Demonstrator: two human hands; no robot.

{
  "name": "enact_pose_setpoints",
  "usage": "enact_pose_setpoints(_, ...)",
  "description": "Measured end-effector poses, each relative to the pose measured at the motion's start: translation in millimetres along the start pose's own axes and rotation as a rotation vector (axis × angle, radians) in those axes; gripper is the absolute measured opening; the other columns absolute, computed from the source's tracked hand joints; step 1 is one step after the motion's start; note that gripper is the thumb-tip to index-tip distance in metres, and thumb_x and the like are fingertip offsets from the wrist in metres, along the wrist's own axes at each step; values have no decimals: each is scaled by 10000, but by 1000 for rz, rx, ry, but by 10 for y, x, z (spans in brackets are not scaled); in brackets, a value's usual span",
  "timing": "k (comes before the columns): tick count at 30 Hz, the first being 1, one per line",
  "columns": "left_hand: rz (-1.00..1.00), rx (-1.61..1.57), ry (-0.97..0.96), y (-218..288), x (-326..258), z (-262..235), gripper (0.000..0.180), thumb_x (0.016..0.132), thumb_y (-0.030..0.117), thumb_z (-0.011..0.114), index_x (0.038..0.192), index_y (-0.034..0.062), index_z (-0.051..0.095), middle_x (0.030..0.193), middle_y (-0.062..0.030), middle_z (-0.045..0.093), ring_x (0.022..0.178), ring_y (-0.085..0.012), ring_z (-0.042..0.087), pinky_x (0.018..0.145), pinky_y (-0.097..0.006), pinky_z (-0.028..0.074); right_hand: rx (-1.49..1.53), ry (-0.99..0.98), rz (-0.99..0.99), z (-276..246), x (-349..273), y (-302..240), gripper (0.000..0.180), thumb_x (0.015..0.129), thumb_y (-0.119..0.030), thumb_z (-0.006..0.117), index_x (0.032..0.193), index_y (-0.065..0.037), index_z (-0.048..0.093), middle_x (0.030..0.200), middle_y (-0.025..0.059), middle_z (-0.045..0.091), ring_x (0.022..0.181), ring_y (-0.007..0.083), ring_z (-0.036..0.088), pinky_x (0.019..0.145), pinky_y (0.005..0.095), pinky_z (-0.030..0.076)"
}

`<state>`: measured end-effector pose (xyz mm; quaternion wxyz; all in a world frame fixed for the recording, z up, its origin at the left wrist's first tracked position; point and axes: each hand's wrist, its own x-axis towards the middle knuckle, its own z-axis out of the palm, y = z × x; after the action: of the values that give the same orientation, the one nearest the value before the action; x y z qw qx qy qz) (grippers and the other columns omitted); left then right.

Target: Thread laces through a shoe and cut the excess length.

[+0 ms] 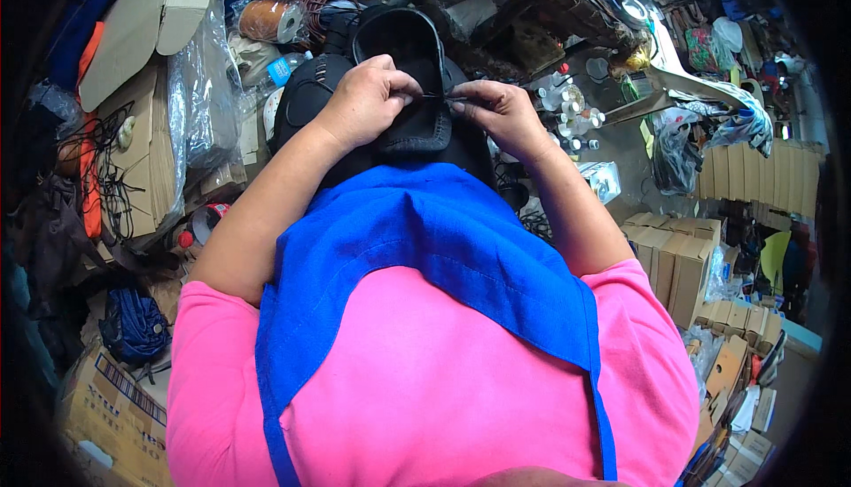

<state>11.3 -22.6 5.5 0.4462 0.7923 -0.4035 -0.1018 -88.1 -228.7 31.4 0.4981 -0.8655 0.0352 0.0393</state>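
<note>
- Shirt [425,381] up close, bright pink, and over it a blue apron [443,212] bunched across the lap.
- Now the left hand [368,97]: fingers curled in, fingertips pinching one end of a thin dark strand [431,96], too fine to say whether thread or needle.
- Right hand [498,115] facing it, thumb and forefinger pinched on the strand's other end!
- Between and beneath them, just past the apron, sits the black shoe [415,143], stitched rounded end toward the person, opening upward.
- Off to the right, white-capped small bottles [567,101] crowd together; to the left, cardboard [133,177] leans.
- Farther up, an orange spool [269,21] lies beside tangled cords [341,0].
</note>
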Motion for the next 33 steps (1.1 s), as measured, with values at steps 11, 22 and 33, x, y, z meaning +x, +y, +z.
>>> enact_pose_setpoints(11,-64,-141,-38,-46,-16,-16,161,722,30,661,864,92,701,756,-85,531,734,-234,569,676,-326,472,-179,-19,-88,-59,25,-57,204,800,-65,672,1003,-70,687,857,34,626,810,112,594,735,258,479)
enact_pose_setpoints(22,-56,-126,-11,-8,-25,-41,172,726,22,656,875,92,704,766,-82,519,726,-226,565,672,-314,470,-188,-54,-150,-119,127,59,216,798,-7,625,972,-109,700,820,12,519,802,129,528,715,252,437)
enact_pose_setpoints(33,-58,-106,-5,-25,-16,-15,170,721,21,662,871,88,707,765,-83,523,724,-228,567,673,-315,473,-104,-90,-97,-120,144,80,187,827,-34,616,976,-110,700,833,-8,506,816,108,504,736,237,420)
